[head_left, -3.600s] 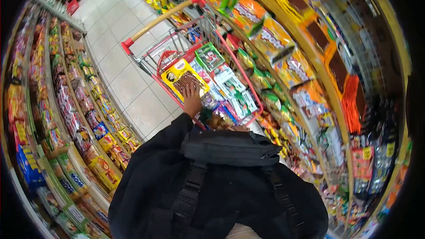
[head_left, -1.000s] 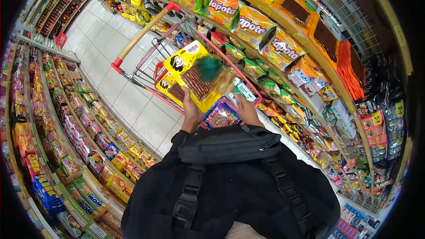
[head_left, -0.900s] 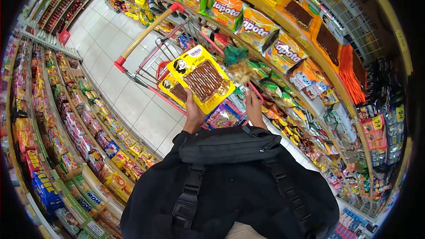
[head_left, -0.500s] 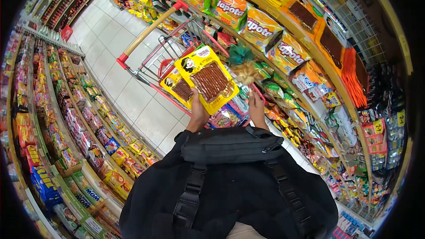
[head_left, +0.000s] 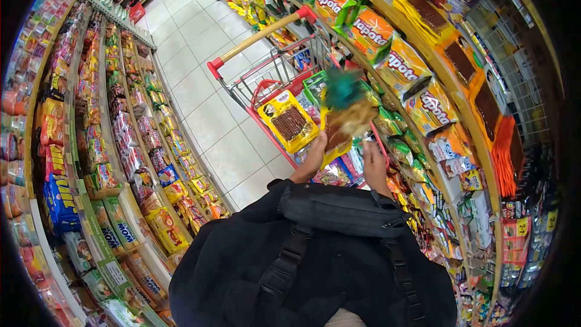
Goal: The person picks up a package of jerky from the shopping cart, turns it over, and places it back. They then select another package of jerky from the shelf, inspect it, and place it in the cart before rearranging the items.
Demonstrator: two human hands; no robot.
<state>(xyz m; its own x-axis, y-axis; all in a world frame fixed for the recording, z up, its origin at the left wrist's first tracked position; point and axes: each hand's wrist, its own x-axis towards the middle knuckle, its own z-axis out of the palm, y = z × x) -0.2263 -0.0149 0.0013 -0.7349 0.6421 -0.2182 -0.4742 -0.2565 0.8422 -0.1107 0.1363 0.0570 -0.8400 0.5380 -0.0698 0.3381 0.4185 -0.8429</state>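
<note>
My left hand (head_left: 310, 161) grips the lower edge of a yellow meat-snack pack (head_left: 333, 152), mostly hidden behind a blurred teal and tan fluffy object (head_left: 351, 104). Another yellow pack (head_left: 289, 122), with brown sticks in its window, shows at the left side of the shopping cart (head_left: 261, 108). Beside the cart's right rim, my right hand (head_left: 375, 165) has its fingers bent together; what they hold is too small to make out. Colourful packets lie in the cart, below and between my hands.
Snack shelves (head_left: 451, 145) curve along the right, close to the cart. Packed candy shelves (head_left: 124, 175) line the left. Tiled floor (head_left: 200, 79) runs between them. The cart's wooden handle (head_left: 260, 39) is on its far side.
The view has turned, shifting the cart and both hands rightward. The larger yellow pack has moved behind the fluffy object, away from the smaller one, which is now more exposed.
</note>
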